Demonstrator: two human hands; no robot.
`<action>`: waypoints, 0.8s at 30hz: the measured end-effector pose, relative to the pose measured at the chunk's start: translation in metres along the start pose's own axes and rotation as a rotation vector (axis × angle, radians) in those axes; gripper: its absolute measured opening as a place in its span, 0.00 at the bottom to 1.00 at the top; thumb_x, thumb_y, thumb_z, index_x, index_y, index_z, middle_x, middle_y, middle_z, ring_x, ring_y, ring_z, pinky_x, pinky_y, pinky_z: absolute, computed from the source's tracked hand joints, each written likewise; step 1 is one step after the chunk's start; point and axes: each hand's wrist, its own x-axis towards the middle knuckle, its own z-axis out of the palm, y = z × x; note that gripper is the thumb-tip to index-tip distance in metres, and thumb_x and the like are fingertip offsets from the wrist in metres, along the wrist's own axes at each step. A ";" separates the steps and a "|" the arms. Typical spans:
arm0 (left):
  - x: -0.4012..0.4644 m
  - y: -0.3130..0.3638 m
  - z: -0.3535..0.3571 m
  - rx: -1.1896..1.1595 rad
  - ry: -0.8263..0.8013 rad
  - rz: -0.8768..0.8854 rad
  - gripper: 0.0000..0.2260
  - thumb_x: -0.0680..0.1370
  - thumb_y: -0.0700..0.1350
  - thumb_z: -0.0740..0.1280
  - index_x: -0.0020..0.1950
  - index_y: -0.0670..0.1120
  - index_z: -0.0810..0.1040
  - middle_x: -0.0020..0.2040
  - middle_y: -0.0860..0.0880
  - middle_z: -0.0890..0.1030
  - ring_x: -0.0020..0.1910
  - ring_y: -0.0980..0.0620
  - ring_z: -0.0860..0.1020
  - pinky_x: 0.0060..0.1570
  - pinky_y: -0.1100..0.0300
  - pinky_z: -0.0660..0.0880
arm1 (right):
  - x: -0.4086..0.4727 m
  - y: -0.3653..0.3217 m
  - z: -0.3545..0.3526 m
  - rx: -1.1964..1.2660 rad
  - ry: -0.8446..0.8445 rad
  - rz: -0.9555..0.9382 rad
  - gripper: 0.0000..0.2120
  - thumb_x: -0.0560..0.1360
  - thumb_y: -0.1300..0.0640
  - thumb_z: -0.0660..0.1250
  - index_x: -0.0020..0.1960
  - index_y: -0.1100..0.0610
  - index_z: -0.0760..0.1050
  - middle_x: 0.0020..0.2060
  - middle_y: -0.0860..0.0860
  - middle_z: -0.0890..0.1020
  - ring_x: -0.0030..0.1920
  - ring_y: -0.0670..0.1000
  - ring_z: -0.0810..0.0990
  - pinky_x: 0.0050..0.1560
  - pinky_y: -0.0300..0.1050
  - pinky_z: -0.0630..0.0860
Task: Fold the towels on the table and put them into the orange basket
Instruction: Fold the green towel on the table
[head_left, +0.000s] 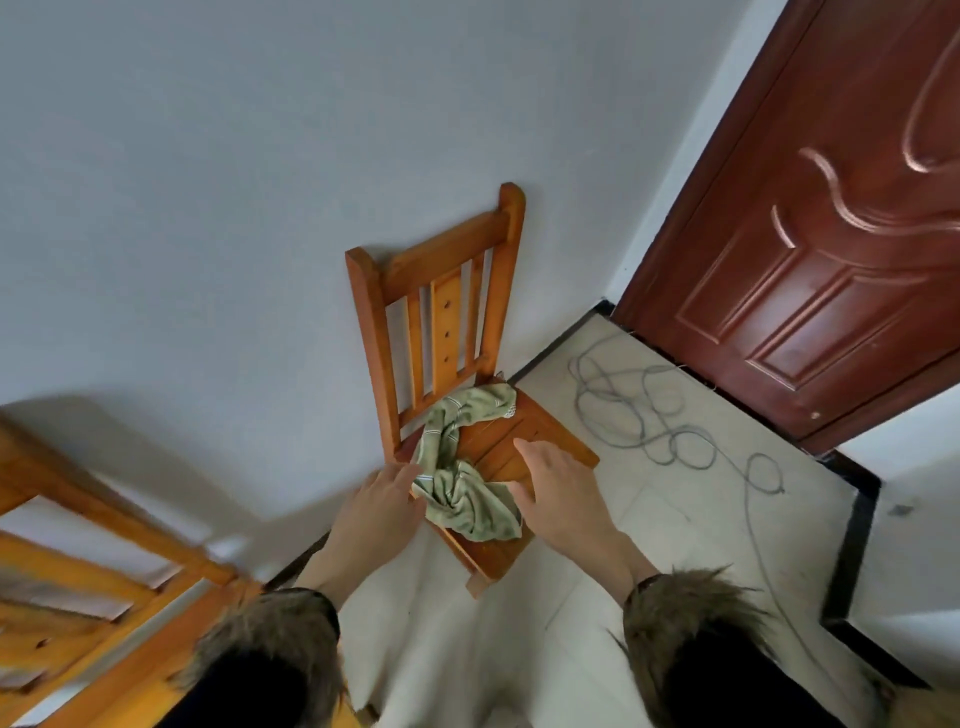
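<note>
A crumpled green towel (460, 470) lies twisted on the seat of a wooden chair (540, 441) that stands against the wall. My left hand (382, 501) reaches toward the towel's left edge with fingers extended, its fingertips at or near the cloth. My right hand (558, 488) hovers over the seat just right of the towel, fingers spread and straight, holding nothing. No orange basket is in view.
A second wooden chair (78, 587) stands at the lower left, blurred. A grey cable (654, 415) lies coiled on the tiled floor to the right, in front of a dark red door (831, 234). A white wall is behind the chair.
</note>
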 end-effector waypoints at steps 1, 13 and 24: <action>0.014 0.003 0.004 -0.022 -0.019 -0.024 0.17 0.80 0.48 0.56 0.69 0.51 0.66 0.69 0.49 0.69 0.66 0.47 0.68 0.64 0.52 0.67 | 0.014 0.009 0.001 -0.015 -0.017 -0.007 0.25 0.79 0.47 0.55 0.74 0.53 0.56 0.68 0.52 0.67 0.68 0.53 0.66 0.66 0.50 0.66; 0.181 0.017 0.094 -0.257 -0.152 -0.495 0.18 0.81 0.46 0.57 0.71 0.46 0.64 0.71 0.45 0.66 0.70 0.46 0.65 0.66 0.56 0.63 | 0.215 0.113 0.064 -0.046 -0.309 -0.180 0.25 0.80 0.47 0.54 0.74 0.53 0.54 0.70 0.52 0.66 0.69 0.53 0.66 0.67 0.52 0.67; 0.281 -0.067 0.197 -0.383 -0.103 -0.977 0.24 0.78 0.41 0.59 0.73 0.40 0.59 0.69 0.37 0.65 0.69 0.39 0.62 0.66 0.49 0.62 | 0.314 0.152 0.178 -0.016 -0.454 -0.313 0.24 0.80 0.49 0.55 0.74 0.53 0.55 0.68 0.52 0.68 0.67 0.53 0.68 0.66 0.51 0.68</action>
